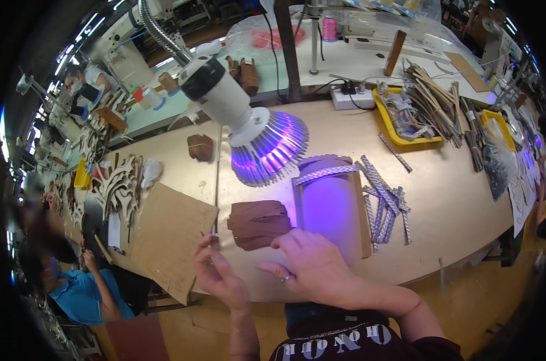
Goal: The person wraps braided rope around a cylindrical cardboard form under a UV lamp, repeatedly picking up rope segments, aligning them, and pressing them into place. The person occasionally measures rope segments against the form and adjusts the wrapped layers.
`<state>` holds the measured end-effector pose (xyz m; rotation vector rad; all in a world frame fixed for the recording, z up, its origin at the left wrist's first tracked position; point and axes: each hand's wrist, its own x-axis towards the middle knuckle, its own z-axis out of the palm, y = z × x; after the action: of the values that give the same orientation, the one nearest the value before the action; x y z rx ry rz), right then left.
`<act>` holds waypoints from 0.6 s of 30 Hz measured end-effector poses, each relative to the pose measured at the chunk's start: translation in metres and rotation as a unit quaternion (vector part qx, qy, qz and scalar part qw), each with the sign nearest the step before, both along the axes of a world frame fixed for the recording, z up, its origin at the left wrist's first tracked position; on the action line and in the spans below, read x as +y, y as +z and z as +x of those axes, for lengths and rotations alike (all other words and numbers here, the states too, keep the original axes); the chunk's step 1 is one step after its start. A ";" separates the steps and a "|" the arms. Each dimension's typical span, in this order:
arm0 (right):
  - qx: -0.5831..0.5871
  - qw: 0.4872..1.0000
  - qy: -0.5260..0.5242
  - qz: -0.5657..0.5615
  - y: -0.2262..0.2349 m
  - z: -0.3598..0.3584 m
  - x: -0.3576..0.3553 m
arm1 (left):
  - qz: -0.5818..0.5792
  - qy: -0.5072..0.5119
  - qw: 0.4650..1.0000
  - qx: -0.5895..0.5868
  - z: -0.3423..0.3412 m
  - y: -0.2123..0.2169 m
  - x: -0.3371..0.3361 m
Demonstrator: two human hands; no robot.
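While a finned lamp [270, 147] glowed purple, the right hand [318, 259] was at a stack of brown strips [258, 221].
Its fingertips met the stack's near right corner, thumb spread away; whether they pinched it, one could not tell. The left hand [223, 278] hung just left, fingers loosely curled, its hold unclear. The stack lay on the table [459, 222], left of some braided strips [378, 183].

My brown strips [259, 224], silver-grey braid-patterned straps [381, 191], yellow tray [408, 144], my golden-tan surface [453, 198], violet-glowing white lamp [225, 105], pink thread spool [329, 30]
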<state>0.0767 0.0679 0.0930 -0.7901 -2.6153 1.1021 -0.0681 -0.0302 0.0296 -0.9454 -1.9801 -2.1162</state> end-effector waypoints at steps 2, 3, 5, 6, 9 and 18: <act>0.135 0.983 -0.048 -0.115 0.005 0.014 0.009 | -0.041 -0.052 0.991 0.118 0.027 0.004 0.009; 0.177 0.966 -0.054 -0.178 0.004 0.018 0.015 | -0.082 -0.072 0.978 0.178 0.040 0.006 0.015; 0.218 0.939 -0.106 -0.244 -0.002 0.029 0.025 | -0.131 -0.137 0.950 0.247 0.055 0.007 0.033; 0.218 0.932 -0.151 -0.247 -0.006 0.036 0.030 | -0.144 -0.179 0.942 0.244 0.059 0.008 0.042; 0.251 0.896 -0.255 -0.264 -0.021 0.057 0.049 | -0.165 -0.244 0.942 0.164 0.064 0.009 0.057; 0.265 0.845 -0.325 -0.332 -0.059 0.088 0.086 | -0.213 -0.277 0.937 0.002 0.062 0.002 0.059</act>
<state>0.1646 0.1542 0.0336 -1.1575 -1.3231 1.6767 -0.0056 0.0288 0.0317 -1.7602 -2.4470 -1.9139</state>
